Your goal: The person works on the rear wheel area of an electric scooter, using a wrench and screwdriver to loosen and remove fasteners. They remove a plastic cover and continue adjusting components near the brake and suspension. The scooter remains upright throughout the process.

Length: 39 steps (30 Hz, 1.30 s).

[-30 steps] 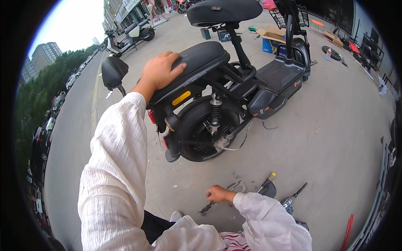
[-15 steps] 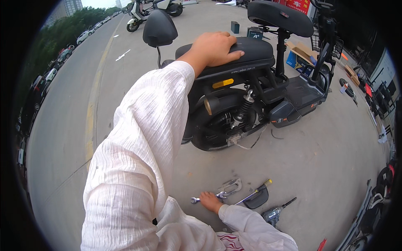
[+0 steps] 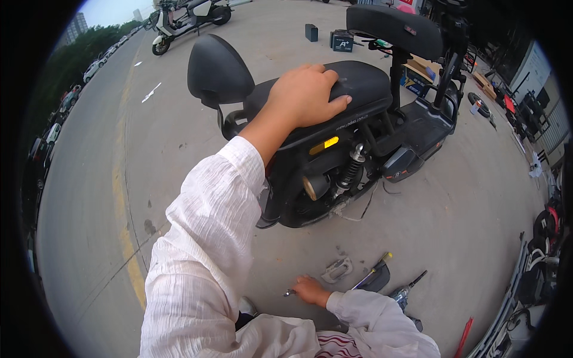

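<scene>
My left hand (image 3: 305, 98) lies on the black rear seat (image 3: 364, 80) of a dark electric scooter, fingers over its top and thumb stretched out to the right. Low on the ground side, my right hand (image 3: 311, 290) is closed round a wrench (image 3: 289, 293); only one shiny end of it shows. Just beyond that hand lies a grey U-shaped metal piece (image 3: 338, 270). A screwdriver (image 3: 370, 273) with a yellow end leans on a dark flat piece (image 3: 376, 278). The scooter's shock absorber (image 3: 352, 171) and a cable (image 3: 369, 200) by the rear wheel face me.
A power drill (image 3: 403, 294) and a red tool (image 3: 464, 337) lie at the lower right. The scooter's backrest (image 3: 219, 70) rises at the left. Batteries (image 3: 341, 41), a cardboard box (image 3: 421, 74) and another scooter (image 3: 190, 21) are farther off. Parts line the right edge.
The view has shifted, and the scooter appears tilted and closer. My right hand has turned with the wrench, so less of the wrench shows. My left hand stays on the seat.
</scene>
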{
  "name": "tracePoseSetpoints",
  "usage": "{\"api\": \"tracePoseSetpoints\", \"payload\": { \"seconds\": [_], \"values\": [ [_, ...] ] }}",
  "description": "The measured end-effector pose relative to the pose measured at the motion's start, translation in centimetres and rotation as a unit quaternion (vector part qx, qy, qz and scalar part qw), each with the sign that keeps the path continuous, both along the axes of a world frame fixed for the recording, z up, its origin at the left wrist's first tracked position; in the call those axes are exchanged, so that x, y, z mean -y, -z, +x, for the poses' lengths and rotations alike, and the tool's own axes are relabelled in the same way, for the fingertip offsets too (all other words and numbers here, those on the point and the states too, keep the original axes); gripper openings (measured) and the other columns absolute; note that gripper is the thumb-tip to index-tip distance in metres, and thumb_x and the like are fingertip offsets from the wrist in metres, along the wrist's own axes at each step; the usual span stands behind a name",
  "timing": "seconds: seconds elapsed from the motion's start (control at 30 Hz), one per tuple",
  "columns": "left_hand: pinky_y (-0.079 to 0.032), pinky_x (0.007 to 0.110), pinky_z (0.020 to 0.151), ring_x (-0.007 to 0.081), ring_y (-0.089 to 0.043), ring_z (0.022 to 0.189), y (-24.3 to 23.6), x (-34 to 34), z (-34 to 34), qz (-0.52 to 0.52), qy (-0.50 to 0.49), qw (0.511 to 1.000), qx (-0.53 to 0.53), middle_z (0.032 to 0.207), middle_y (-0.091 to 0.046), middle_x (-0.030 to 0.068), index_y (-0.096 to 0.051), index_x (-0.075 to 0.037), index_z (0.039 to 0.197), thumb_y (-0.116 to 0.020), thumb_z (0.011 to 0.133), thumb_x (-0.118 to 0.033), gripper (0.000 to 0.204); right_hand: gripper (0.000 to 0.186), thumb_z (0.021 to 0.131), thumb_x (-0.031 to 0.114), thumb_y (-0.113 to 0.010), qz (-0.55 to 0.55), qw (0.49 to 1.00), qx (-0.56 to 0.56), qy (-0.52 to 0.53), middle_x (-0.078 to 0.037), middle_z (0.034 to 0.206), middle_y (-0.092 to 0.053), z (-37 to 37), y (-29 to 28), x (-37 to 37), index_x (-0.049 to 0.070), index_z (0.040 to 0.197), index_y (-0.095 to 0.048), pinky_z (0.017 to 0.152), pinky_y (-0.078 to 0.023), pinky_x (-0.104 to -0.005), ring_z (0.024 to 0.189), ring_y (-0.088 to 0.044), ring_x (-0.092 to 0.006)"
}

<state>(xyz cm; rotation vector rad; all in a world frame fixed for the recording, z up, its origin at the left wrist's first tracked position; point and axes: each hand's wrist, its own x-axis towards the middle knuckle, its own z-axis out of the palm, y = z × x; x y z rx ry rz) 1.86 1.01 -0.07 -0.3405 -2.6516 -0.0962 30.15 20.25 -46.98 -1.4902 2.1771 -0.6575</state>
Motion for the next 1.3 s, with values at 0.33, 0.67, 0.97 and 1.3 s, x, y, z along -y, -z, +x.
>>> {"api": "tracePoseSetpoints", "payload": {
  "seconds": [0.33,0.67,0.97,1.3],
  "values": [
    [-0.052,0.041,0.085,0.0346,-0.066,0.1,1.0,0.6,-1.3,0.065,0.051,0.996,-0.017,0.11,-0.069,0.0157,-0.07,-0.006,0.114,-0.061,0.091,-0.048,0.048,0.021,0.089,0.013,-0.062,-0.016,0.435,0.811,0.389,-0.008,0.081,-0.061,2.0,-3.8,-5.7,-0.007,0.097,-0.064,0.06,-0.052,-0.0372,0.066,-0.058,-0.0195],
    [-0.052,0.04,0.085,0.0334,-0.067,0.097,1.0,0.8,-1.9,0.086,0.119,0.989,-0.027,0.11,-0.069,0.015,-0.07,-0.006,0.115,-0.06,0.092,-0.05,0.051,0.042,0.094,0.031,-0.062,-0.037,0.611,0.229,0.757,-0.026,0.089,-0.067,5.8,-5.8,1.6,-0.009,0.106,-0.059,0.078,-0.052,-0.0459,0.087,-0.066,-0.0424],
    [-0.053,0.04,0.083,0.0326,-0.068,0.096,2.0,0.4,-2.9,0.093,0.144,0.983,-0.064,0.106,-0.071,0.0134,-0.071,-0.009,0.114,-0.061,0.09,-0.049,0.048,0.033,0.103,0.03,-0.051,-0.232,0.519,0.222,0.792,-0.019,0.077,-0.064,-7.1,-13.2,7.7,-0.003,0.104,-0.056,0.068,-0.048,-0.0464,0.072,-0.062,-0.038],
    [-0.054,0.042,0.075,0.0312,-0.066,0.087,0.5,0.8,-1.7,0.114,0.112,0.982,-0.099,0.087,-0.069,0.0138,-0.075,-0.004,0.093,-0.07,0.08,-0.039,0.038,0.034,0.106,0.03,-0.047,-0.318,0.433,0.281,0.795,-0.004,0.082,-0.056,-8.1,-7.5,11.3,-0.003,0.112,-0.054,0.063,-0.045,-0.0297,0.068,-0.05,-0.0136]
  ]
}}
